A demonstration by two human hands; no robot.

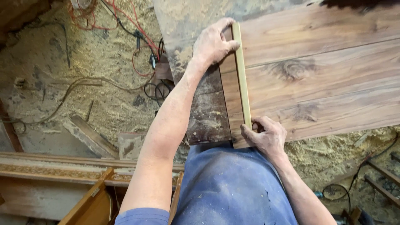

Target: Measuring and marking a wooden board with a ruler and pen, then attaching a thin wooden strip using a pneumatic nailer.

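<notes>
The thin wooden strip lay flat across the wide plank, its long axis running away from the person. The left hand pressed its far end with fingers closed over it; the right hand pinched the near end

Support: dusty work surface over a sawdust-covered floor.

A wide brown plank with dark knots lies flat across the surface, a narrow pale wooden strip resting on it near its cut end. On the floor: red wires, dark cables, wood offcuts.
</notes>
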